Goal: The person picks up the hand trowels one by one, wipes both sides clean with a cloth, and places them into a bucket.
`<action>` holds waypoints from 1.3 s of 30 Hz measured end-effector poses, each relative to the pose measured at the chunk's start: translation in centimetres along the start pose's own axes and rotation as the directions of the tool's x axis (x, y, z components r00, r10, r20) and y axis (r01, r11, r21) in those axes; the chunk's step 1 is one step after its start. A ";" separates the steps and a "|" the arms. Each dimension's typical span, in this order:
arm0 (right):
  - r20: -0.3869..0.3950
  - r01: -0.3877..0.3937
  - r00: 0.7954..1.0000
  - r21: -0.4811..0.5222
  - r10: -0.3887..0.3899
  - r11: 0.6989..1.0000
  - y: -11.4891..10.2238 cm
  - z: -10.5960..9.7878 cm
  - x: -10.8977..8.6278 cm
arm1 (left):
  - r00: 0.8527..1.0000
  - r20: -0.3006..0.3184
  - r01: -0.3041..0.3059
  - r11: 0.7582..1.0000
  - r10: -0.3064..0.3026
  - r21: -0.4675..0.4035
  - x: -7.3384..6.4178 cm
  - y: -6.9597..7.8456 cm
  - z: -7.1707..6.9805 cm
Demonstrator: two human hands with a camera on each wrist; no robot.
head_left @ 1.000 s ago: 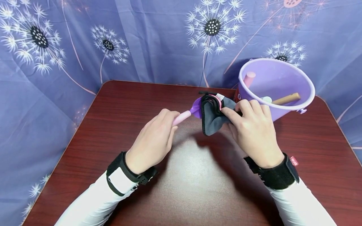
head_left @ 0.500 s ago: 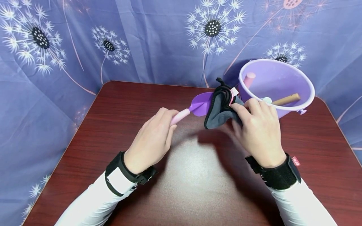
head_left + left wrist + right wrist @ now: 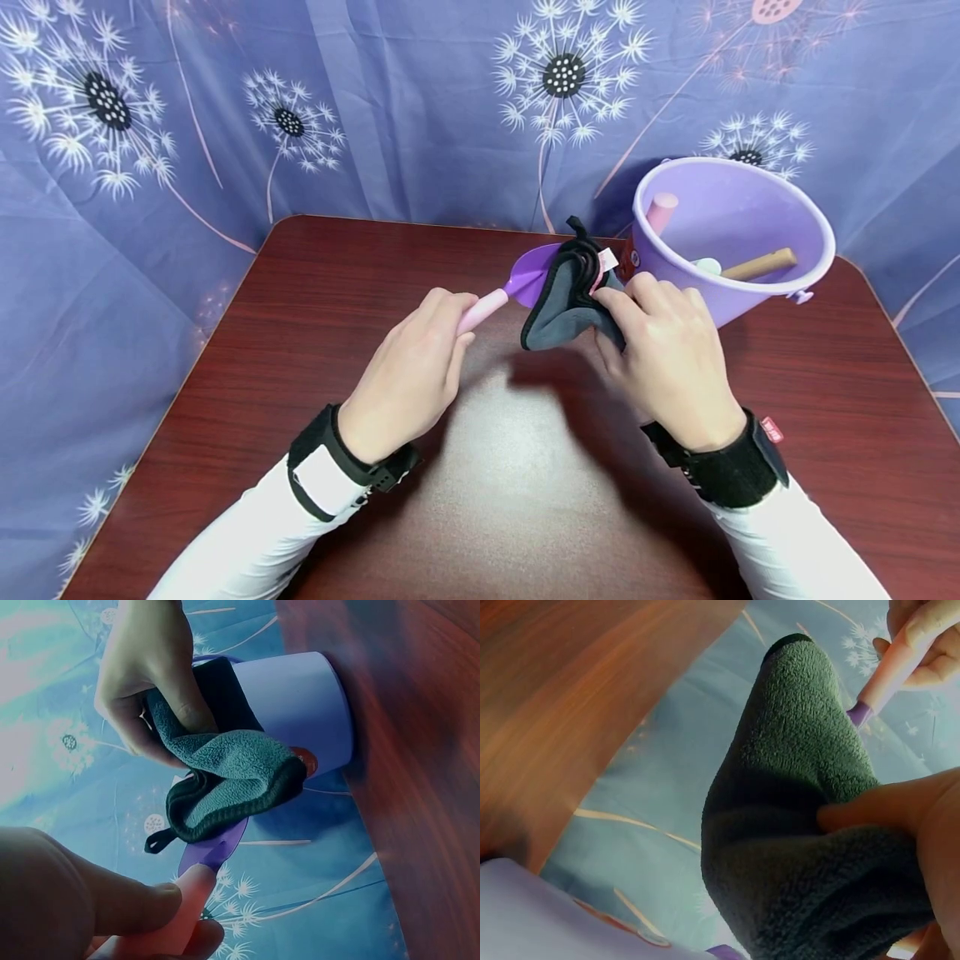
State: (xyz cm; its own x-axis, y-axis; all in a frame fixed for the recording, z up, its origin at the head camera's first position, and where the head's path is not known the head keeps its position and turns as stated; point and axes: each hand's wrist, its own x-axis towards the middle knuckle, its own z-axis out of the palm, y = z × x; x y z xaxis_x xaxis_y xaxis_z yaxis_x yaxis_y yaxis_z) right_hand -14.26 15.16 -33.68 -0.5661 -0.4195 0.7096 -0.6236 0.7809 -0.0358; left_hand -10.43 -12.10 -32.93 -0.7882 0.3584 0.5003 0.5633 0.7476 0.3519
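My left hand (image 3: 408, 371) grips the pink handle of a toy shovel (image 3: 483, 310) whose purple blade points away to the right. Bunched in my right hand (image 3: 667, 358) is a grey cloth (image 3: 566, 321) with black edging, a hanging loop and a white tag. The cloth lies against the blade and covers its far part, so I cannot see the blade's tip. In the left wrist view, folds of the cloth (image 3: 232, 776) hang over the purple blade (image 3: 214, 847). The right wrist view has the fuzzy cloth (image 3: 795, 735) filling its middle, the shovel handle (image 3: 900, 667) beyond it.
A purple bucket (image 3: 731, 296) stands at the back right, just behind my right hand. Inside it are a pink handle (image 3: 662, 212), a tan stick (image 3: 759, 264) and a pale round end (image 3: 707, 265). A patterned curtain (image 3: 420, 108) hangs behind the dark red table (image 3: 247, 358).
My right hand moves the cloth along the blade, first right toward the bucket, uncovering more purple, then back left and slightly down. The left hand stays nearly still with the shovel.
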 end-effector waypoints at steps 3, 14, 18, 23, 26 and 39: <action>0.006 0.023 1.000 0.015 -0.023 1.000 -0.1 0.1 0.0 | 1.000 0.002 -0.001 1.000 0.001 -0.001 0.0 0.0 0.1; 0.069 0.091 0.993 0.049 -0.094 0.995 -0.7 0.4 -0.3 | 1.000 0.009 -0.005 1.000 0.005 -0.002 0.0 0.1 0.3; 0.076 0.115 0.990 0.050 -0.118 0.992 -0.8 0.5 -0.3 | 1.000 0.003 -0.011 1.000 0.011 0.002 0.0 0.1 0.3; 0.078 0.155 0.984 0.050 -0.159 0.987 -0.8 0.5 -0.3 | 1.000 -0.006 -0.023 1.000 0.023 0.004 0.1 0.1 0.2; 0.081 0.177 0.980 0.045 -0.180 0.983 -0.8 0.4 -0.2 | 1.000 -0.014 -0.027 1.000 0.027 0.005 0.1 0.0 0.0; 0.022 0.170 0.985 -0.026 -0.170 0.985 -0.9 -0.5 0.5 | 1.000 -0.010 -0.007 1.000 0.007 0.008 0.1 0.1 -0.6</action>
State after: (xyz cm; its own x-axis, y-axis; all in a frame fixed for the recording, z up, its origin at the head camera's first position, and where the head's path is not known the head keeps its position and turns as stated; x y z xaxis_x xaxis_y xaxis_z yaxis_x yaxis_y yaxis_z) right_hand -13.71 14.49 -32.93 -0.4636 -0.5560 0.6899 -0.6965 0.7100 0.1041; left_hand -10.29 -12.37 -32.38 -0.7815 0.3585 0.5107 0.5670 0.7495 0.3416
